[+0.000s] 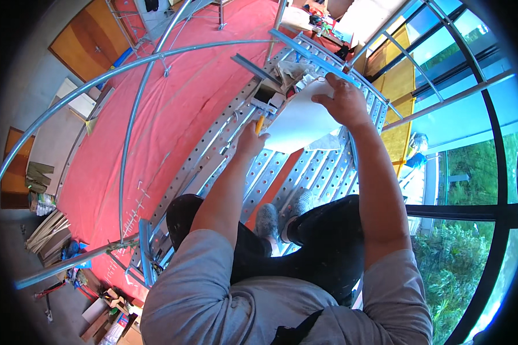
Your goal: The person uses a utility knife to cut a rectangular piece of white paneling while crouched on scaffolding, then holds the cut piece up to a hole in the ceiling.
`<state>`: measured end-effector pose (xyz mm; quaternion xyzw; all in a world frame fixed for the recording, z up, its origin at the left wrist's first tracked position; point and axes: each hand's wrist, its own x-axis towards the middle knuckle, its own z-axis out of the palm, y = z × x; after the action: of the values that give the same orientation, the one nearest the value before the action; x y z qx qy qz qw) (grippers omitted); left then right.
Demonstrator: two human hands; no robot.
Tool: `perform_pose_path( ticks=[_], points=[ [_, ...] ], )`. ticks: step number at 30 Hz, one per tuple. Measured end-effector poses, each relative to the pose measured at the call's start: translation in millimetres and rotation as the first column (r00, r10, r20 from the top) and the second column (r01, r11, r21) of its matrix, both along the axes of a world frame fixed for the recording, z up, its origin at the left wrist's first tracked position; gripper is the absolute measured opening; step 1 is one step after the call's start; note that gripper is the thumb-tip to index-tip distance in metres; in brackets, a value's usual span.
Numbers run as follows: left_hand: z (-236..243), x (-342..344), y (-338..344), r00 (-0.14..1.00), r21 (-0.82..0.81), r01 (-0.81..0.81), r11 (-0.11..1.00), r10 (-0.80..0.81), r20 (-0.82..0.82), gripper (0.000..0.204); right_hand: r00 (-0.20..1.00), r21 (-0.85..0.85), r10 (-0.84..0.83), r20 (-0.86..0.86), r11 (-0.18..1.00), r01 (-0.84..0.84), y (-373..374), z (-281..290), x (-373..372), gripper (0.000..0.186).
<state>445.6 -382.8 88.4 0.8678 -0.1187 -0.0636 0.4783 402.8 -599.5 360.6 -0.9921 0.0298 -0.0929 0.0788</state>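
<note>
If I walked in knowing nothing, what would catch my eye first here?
Probably the white sheet in the middle, with the right hand on its top edge and the left hand holding a small yellow tool at its left edge. Beneath lie perforated metal planks, high above a red floor.

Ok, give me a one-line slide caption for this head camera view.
Seated on perforated metal scaffold planks, a person steadies a white sheet with the right hand while the left hand holds a yellow-handled tool.

Red floor covering (172, 109) far below, perforated metal scaffold planks (322, 172), curved steel guard rails (133, 109), stacked timber offcuts (46, 230), orange wooden door (92, 40), green shrubs (460, 270) beyond glass.
</note>
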Motion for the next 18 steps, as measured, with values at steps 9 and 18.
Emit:
perform_pose_path(
  ticks=[9, 18],
  points=[
    [3.3, 15.1, 0.4, 1.000, 0.045, -0.030, 0.999, 0.029, 0.005, 0.053, 0.999, -0.010, 0.026, 0.046, 1.000, -0.026, -2.3, -1.0, 6.3, 0.058],
    [-25.8, 4.9, 1.3, 0.981, 0.084, -0.159, 0.984, 0.167, -0.098, 0.057, 0.996, -0.009, 0.033, 0.086, 0.999, -0.032, -10.4, -3.3, 7.9, 0.051]
  ],
)
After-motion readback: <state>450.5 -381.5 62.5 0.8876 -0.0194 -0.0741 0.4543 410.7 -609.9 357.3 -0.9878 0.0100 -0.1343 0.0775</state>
